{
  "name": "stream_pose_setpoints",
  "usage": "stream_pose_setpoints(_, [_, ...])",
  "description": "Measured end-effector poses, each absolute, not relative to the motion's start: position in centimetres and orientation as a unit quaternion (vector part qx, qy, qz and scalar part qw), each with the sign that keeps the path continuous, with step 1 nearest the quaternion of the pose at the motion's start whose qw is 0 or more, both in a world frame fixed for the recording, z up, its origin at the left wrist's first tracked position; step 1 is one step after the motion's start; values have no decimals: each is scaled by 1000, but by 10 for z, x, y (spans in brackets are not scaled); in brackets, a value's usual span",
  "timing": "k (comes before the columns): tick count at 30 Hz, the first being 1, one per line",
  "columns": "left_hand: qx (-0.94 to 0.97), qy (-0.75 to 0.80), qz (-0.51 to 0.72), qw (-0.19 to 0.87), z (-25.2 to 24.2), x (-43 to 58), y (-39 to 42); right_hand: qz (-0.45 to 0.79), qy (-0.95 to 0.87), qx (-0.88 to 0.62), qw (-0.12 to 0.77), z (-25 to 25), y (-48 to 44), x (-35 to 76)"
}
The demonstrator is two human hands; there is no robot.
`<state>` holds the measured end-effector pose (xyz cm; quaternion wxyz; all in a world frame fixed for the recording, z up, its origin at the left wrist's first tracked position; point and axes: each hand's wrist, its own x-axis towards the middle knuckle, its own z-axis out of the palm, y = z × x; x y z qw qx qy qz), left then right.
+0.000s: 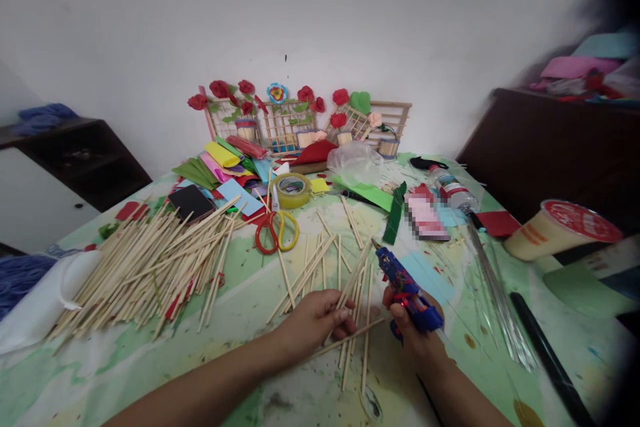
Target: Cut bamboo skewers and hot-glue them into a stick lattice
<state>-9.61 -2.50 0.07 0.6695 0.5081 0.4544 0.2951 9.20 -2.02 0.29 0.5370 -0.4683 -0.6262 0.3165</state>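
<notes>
- Although much of the broad table with a pale green, blotched cover is taken up by craft materials, its near middle is used as the working space.
- Against the wall, lattice frames of pale wooden sticks are propped, trimmed with red paper flowers; these may be judged finished or nearly so.
- On the left, a large heap of thin, pale wooden sticks is piled, apparently unused.
- By the right hand, a blue plastic glue gun is gripped, with a small red light showing near the fingers.
- By the left hand, closed at the fingertips, a few slim, pale wooden sticks are pinched; their exact number cannot be told.
- Around and beneath them, further sticks are scattered, and no joined frame can be made out, so the piece in hand seems barely begun, with most of the joining left.
- Beyond, red-and-yellow-handled scissors are laid down, untouched.
- Just beside the held sticks' far end, the gun's narrow nozzle is placed; whether contact is made, or glue applied, cannot be told.
</notes>
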Motion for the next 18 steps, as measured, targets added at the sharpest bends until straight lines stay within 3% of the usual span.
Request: stream_pose_setpoints(18, [528, 465, 285, 651, 3, -96, -26, 253, -642, -492, 530, -4, -18, 95])
